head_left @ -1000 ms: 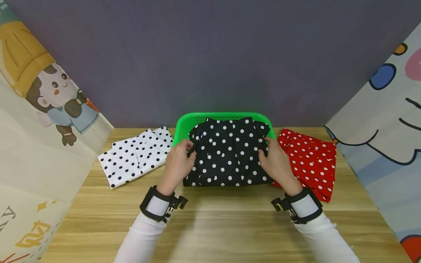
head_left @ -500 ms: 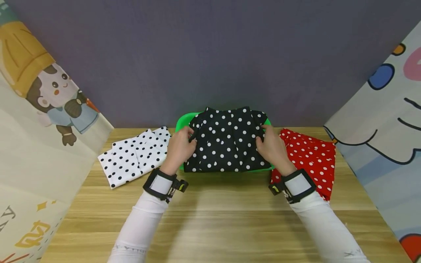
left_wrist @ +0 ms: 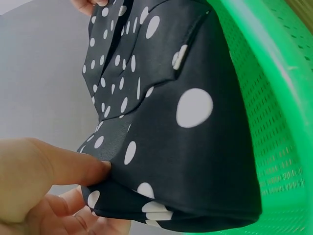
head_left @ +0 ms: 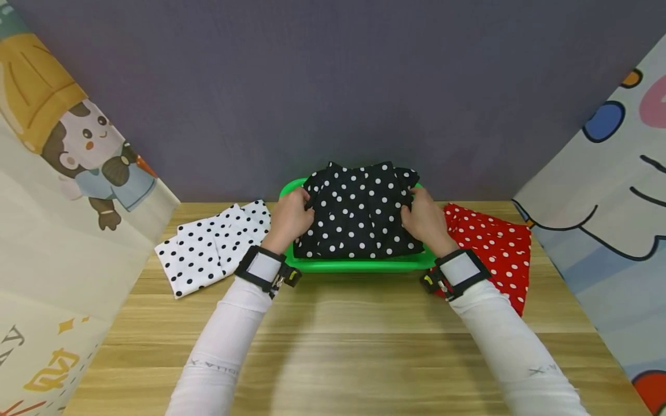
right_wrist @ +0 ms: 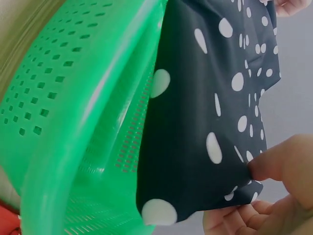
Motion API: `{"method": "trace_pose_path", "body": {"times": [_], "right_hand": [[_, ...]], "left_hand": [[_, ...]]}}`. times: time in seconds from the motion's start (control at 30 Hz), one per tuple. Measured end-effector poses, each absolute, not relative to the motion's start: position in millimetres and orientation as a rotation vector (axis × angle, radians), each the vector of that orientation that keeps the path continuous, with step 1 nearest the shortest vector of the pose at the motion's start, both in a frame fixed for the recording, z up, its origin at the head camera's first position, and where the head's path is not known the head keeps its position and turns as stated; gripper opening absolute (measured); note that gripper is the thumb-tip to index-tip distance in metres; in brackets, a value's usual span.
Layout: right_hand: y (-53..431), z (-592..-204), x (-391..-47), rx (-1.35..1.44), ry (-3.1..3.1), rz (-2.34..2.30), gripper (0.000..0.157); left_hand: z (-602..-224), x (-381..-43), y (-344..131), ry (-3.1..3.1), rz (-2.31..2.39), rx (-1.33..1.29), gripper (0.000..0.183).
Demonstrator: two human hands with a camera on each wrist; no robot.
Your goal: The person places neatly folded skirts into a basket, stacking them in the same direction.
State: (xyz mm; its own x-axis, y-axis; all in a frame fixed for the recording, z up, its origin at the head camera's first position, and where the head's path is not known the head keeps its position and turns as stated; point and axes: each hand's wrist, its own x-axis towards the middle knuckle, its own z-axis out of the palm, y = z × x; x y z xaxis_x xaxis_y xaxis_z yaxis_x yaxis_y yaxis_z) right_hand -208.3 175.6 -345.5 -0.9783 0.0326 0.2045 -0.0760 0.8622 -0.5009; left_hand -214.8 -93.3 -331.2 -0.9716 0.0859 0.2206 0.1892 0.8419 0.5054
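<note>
A folded black cloth with white dots (head_left: 359, 214) hangs over the green plastic basket (head_left: 364, 266), within its rim as the head view sees it. My left hand (head_left: 289, 218) pinches its left edge, thumb on top and fingers beneath, as the left wrist view shows. At the opposite edge my right hand (head_left: 425, 218) pinches the cloth the same way, seen in the right wrist view. Between cloth and basket wall (right_wrist: 73, 122) a gap shows in that view. Most of the basket's inside is hidden by the cloth.
To the left lies a folded white cloth with black dots (head_left: 215, 248) on the wooden table (head_left: 359, 352). A red cloth with white dots (head_left: 491, 248) lies to the right, partly behind my right arm. A dark grey panel (head_left: 333, 86) rises behind the basket.
Both hands have carried the black dotted cloth away from me. Its near edge has gone from in front of the basket to inside the near rim, which now shows.
</note>
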Motion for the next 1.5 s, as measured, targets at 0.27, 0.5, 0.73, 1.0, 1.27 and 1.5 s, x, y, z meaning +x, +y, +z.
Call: {"method": "trace_pose_path", "body": {"times": [0.27, 0.5, 0.73, 1.0, 1.27, 1.5], "right_hand": [[174, -349, -226, 0.084, -2.940, 0.823, 0.046], [176, -353, -237, 0.080, -3.087, 0.764, 0.050], [175, -355, -245, 0.018, -3.269, 0.728, 0.062], [174, -361, -248, 0.046, -3.376, 0.696, 0.064], [169, -366, -250, 0.099, -3.380, 0.707, 0.056], [166, -367, -251, 0.130, -3.413, 0.715, 0.056]], "left_hand": [[-334, -229, -89, -2.920, -0.769, -0.169, 0.008], [-339, -240, -85, -2.966, -0.809, -0.169, 0.034], [-343, -249, -78, -3.108, -0.798, -0.111, 0.033], [-346, -257, -75, -3.254, -0.783, -0.009, 0.012], [-350, -261, -73, -3.343, -0.840, 0.034, 0.024], [-357, -263, -72, -3.360, -0.844, 0.093, 0.038]]}}
